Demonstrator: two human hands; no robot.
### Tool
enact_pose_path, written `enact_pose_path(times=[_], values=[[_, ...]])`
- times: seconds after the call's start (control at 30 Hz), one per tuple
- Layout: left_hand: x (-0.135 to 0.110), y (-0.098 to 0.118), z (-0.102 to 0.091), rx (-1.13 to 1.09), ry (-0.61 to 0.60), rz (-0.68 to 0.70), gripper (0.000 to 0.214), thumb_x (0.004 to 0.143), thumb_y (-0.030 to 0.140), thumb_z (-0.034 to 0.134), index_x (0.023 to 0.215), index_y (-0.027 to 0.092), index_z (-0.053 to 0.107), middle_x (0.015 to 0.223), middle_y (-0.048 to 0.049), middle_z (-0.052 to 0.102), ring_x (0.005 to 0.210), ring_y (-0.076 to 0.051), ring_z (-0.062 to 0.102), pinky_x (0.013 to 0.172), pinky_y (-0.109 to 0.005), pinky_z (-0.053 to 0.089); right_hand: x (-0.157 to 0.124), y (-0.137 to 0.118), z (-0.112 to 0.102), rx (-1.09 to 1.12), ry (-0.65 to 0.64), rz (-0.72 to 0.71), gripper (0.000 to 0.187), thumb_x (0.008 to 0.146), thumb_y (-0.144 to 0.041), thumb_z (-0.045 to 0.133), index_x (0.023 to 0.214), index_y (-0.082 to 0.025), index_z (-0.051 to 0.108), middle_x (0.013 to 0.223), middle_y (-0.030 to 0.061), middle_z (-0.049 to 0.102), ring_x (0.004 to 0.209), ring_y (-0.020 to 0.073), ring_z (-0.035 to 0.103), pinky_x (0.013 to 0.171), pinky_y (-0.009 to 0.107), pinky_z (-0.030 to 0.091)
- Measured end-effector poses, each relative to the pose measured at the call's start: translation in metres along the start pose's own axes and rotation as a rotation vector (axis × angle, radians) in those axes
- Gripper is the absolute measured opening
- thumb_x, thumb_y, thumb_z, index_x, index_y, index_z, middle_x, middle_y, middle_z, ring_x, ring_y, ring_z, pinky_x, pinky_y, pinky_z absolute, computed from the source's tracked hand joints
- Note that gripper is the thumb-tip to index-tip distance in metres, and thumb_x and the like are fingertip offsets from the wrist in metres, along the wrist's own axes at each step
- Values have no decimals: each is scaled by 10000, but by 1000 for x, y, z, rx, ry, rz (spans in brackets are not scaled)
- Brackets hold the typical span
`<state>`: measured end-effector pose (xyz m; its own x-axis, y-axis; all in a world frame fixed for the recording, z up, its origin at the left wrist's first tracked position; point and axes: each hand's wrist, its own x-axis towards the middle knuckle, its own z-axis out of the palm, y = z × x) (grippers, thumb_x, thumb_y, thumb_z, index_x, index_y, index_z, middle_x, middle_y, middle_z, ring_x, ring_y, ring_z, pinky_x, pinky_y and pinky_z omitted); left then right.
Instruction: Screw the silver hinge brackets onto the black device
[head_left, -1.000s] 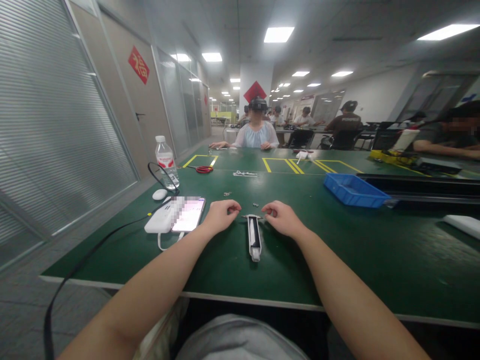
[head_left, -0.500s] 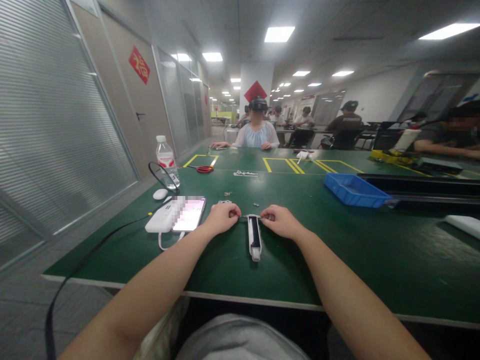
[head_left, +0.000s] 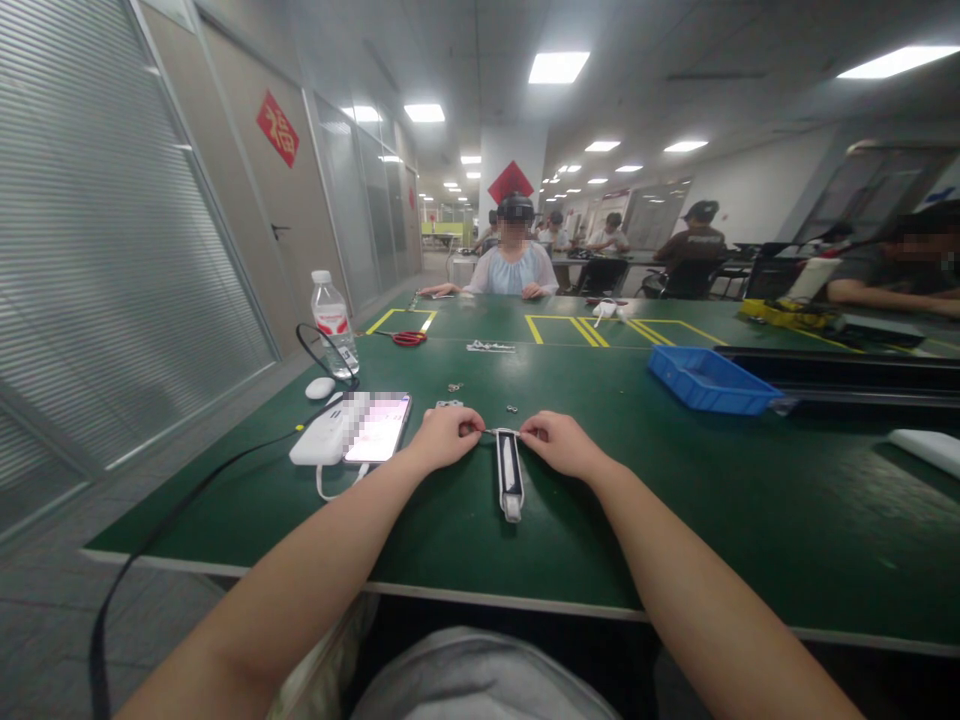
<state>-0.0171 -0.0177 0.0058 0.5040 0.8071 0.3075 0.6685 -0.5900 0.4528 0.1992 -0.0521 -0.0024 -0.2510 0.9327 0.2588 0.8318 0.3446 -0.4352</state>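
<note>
A long narrow case [head_left: 511, 475] with white edges and a dark inside lies on the green table, pointing toward me. A pale strip shows along its middle. On its left, my left hand [head_left: 452, 436] is closed in a pinch on a thin silvery piece [head_left: 489, 432] at the case's far end. My right hand [head_left: 561, 441] pinches at the same end from the right; what its fingertips hold is too small to make out. Just beyond lie a small metal link [head_left: 512, 408], a little cluster of links [head_left: 455, 387] and a flat silvery bit [head_left: 448, 404] partly behind my left hand.
Left of my hands lie a phone [head_left: 379, 428], a white power bank [head_left: 324, 432] with cables, a white mouse-like object [head_left: 320, 388] and a water bottle [head_left: 332, 325]. Farther off are red-handled scissors [head_left: 409, 339], a chain [head_left: 491, 347] and a blue tray [head_left: 709, 380]. A person [head_left: 514, 265] sits opposite.
The case's inside showed dark before; now a pale strip runs along it. My right fingertips have shifted slightly left toward the case's end. The left hand is nearly still.
</note>
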Motion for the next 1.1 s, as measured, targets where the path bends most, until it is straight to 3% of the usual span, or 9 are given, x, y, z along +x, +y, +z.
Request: enact_pose_path(times=[0.43,1.1], values=[[-1,-1,1,-85,30,29,242,696,112,561,907,188,653,800,15,696,692,-113,623,755,-247,473,2,5,4,-1,8,-3,190,821,-250,518,811,-158,684,724,35,586,650,129,498,614,247,377],[0,0,2,-8,9,30,127,744,227,596,832,216,687,738,13,672,705,-134,603,735,-256,443,1,3,3,13,7,-4,178,823,-231,523,809,-160,685,716,33,588,647,127,496,613,245,379]])
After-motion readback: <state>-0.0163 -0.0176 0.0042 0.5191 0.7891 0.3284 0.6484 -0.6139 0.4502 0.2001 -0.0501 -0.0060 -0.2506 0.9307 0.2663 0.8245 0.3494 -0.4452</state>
